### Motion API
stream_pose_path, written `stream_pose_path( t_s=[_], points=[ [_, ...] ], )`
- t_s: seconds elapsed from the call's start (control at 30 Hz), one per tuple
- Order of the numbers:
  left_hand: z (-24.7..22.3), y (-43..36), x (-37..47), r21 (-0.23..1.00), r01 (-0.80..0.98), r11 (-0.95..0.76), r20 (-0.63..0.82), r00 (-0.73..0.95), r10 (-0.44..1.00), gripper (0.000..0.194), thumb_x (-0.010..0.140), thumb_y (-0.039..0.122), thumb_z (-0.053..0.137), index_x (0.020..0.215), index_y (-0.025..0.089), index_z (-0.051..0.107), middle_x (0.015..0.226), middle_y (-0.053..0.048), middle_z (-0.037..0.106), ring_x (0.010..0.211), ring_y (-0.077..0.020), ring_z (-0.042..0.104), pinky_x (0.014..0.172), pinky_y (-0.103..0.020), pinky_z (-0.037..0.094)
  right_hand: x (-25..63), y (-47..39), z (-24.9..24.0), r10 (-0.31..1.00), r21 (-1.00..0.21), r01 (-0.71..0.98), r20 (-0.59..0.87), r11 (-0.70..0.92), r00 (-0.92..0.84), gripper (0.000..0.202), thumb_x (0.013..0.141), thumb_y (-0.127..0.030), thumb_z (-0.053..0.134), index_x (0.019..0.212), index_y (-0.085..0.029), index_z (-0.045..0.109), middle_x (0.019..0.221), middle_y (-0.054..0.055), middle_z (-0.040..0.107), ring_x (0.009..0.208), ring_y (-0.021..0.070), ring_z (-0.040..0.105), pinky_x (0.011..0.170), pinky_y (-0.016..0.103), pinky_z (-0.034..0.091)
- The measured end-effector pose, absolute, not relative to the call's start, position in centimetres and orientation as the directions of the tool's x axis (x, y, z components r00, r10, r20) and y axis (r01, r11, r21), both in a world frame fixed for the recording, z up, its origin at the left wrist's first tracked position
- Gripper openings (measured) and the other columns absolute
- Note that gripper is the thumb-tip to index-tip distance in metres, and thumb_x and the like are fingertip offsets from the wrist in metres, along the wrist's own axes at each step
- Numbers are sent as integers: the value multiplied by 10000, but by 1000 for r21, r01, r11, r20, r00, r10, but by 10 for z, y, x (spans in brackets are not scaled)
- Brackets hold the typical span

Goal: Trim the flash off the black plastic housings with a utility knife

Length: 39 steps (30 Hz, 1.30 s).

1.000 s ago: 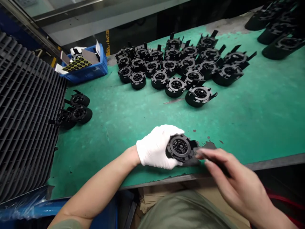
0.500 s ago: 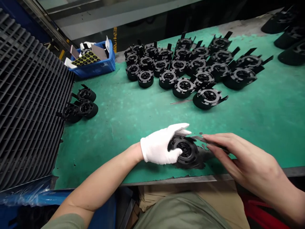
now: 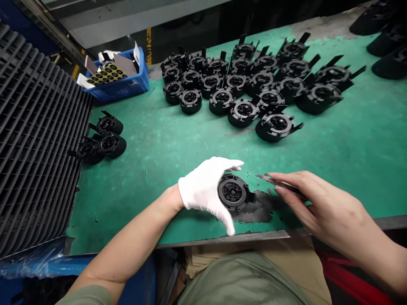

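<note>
My left hand [image 3: 206, 186], in a white glove, is spread in a wide curve around the left side of a round black plastic part [image 3: 233, 192]. Its thumb points down, apart from the part, and its fingers reach past the far edge. The part lies on the green table with its ringed face up and a tab sticking out to the right. Bare, my right hand [image 3: 318, 203] pinches a slim pointed metal tool [image 3: 269, 179] between thumb and fingers. The tool's tip points left, a short way from the part. Whether it is a knife or tweezers I cannot make out.
Several similar black parts [image 3: 222, 101] stand grouped at the back of the green table [image 3: 178, 140]. Three more [image 3: 110, 144] stand at the left beside a ribbed dark rack [image 3: 38, 140]. A blue bin [image 3: 121, 89] holds sheets with round stickers. Dark cylinders [image 3: 389, 63] stand far right.
The black part has turned and shifted slightly left, and its tab now points right. My left thumb has come off its face and spread downward. The tool tip is now apart from the part.
</note>
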<state>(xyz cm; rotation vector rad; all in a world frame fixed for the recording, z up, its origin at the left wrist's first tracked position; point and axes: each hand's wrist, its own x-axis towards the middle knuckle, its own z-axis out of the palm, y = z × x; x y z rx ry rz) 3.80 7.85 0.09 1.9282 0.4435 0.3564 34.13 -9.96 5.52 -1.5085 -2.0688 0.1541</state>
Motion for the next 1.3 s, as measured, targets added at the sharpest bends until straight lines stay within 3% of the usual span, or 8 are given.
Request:
stream_pose_path(
  t_s=[0.07,0.27,0.37,0.5,0.67,0.83,1.07,1.3],
  points=[
    [3,79,41,874,156,-461,66,901,429,1622,324,1028,1218,1672,237,785,1666,-272,838,1576,-632,802,1461,-838,605,342,-103,54,910,-408,842,358,354,-208,292,1295,-317,696,1575,-350,772,1262,42,923,970,271,920,842,410,704],
    [7,76,47,788,205,-581,24,932,361,1163,569,1084,1134,1336,249,877,1334,-205,923,1268,-511,909,1245,-701,735,342,-107,52,899,-354,844,327,403,-292,289,1285,-301,695,1564,-286,769,1254,94,904,965,286,902,789,416,701],
    [7,77,46,763,214,-610,30,931,364,1202,619,1079,1118,1427,226,867,1368,-223,920,1306,-514,901,1264,-694,722,343,-100,52,880,-331,827,307,455,-362,351,1278,-253,650,1604,-301,770,1215,115,892,914,296,862,701,416,660],
    [13,79,47,771,208,-602,0,945,326,1182,684,1055,1103,1473,208,863,1318,-203,934,1263,-486,921,1254,-634,718,352,-77,52,838,-319,777,278,542,-470,472,1260,-176,621,1679,-341,763,1235,106,917,949,314,850,736,462,630],
    [25,82,52,786,203,-584,-48,962,271,966,773,1030,1060,1308,248,875,1195,-132,943,1138,-432,930,1018,-495,692,366,-50,55,781,-314,715,275,625,-561,533,1244,-141,639,1678,-391,819,1275,70,947,986,302,838,786,470,551],
    [27,83,53,805,187,-562,-35,962,270,883,807,1047,1011,1167,261,828,1120,-89,923,1007,-371,894,862,-454,579,369,-37,56,749,-320,677,292,663,-595,534,1246,-104,575,1615,-385,839,1265,44,941,950,269,788,819,459,506],
    [30,83,52,812,206,-546,-56,959,278,877,810,1033,1019,1183,263,822,1135,-89,924,1028,-366,890,876,-450,577,374,-15,59,652,-257,599,287,758,-702,523,1239,-34,521,1552,-335,812,1202,21,914,949,219,752,844,420,448],
    [28,84,53,810,194,-553,-51,963,264,896,793,1040,1025,1196,265,826,1133,-96,927,1020,-374,897,887,-453,605,381,-9,51,660,-339,573,271,747,-700,544,1240,-73,561,1609,-379,819,1239,26,923,969,228,769,857,426,456]
  ],
)
